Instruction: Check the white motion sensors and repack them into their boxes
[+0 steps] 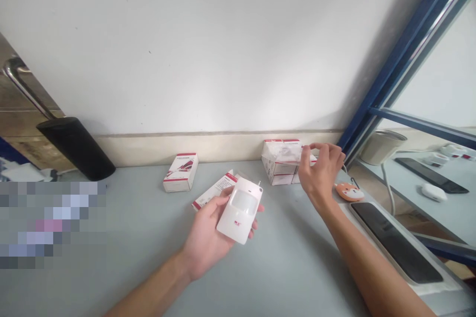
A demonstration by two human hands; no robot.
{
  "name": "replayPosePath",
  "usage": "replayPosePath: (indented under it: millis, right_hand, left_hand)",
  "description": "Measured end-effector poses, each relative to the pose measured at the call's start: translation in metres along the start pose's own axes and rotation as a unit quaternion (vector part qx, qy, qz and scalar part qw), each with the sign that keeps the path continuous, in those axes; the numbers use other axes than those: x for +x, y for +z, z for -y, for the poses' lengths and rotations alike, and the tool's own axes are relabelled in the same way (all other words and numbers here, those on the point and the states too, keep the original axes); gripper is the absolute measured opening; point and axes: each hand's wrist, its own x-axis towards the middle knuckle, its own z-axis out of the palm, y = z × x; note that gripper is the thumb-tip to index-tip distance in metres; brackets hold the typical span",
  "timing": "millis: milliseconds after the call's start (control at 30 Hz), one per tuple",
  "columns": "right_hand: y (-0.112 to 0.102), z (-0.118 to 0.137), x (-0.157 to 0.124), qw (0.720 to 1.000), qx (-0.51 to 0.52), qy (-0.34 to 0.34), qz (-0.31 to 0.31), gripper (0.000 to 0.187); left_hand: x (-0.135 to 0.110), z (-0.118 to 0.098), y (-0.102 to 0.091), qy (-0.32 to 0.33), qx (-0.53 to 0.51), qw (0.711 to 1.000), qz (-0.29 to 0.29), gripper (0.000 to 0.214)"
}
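A white motion sensor (238,212) lies face up in my left hand (208,233), with the fingers wrapped round its sides. It has a clear curved window, a small red logo and a short metal antenna tip at its top corner. My right hand (322,171) is raised with thumb and forefinger pinched on what looks like a clear plastic bag (283,151). The bag hangs in front of stacked red-and-white boxes (284,177) by the wall. Behind the sensor lies a flat red-and-white carton (211,190), partly hidden by my left hand.
A small red-and-white box (181,172) stands to the left. A black cylinder (76,148) leans at far left beside a metal tube. On the right are an orange animal-face item (349,191), a dark-topped flat device (396,242) and a blue-framed mirror (412,54).
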Motion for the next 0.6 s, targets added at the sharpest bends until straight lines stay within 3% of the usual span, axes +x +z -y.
replayPosePath:
  millis: [100, 200, 433, 600]
  right_hand:
    - [-0.006, 0.011, -0.004, 0.994, -0.043, -0.084, 0.048, 0.030]
    - [-0.006, 0.015, -0.007, 0.987, -0.074, -0.118, 0.083, 0.032]
    - [-0.002, 0.010, -0.007, 0.984, -0.046, -0.137, 0.099, 0.026]
    - [-0.011, 0.023, -0.009, 0.992, 0.025, -0.109, 0.060, 0.026]
  left_hand:
    - [0.000, -0.001, 0.000, 0.003, -0.008, 1.000, -0.005, 0.037]
    - [0.000, -0.003, 0.002, 0.005, -0.006, 1.000, -0.011, 0.037]
    - [-0.001, -0.004, 0.004, 0.002, -0.009, 1.000, -0.014, 0.044]
    - [-0.002, -0.004, 0.006, 0.012, -0.019, 1.000, -0.010, 0.050]
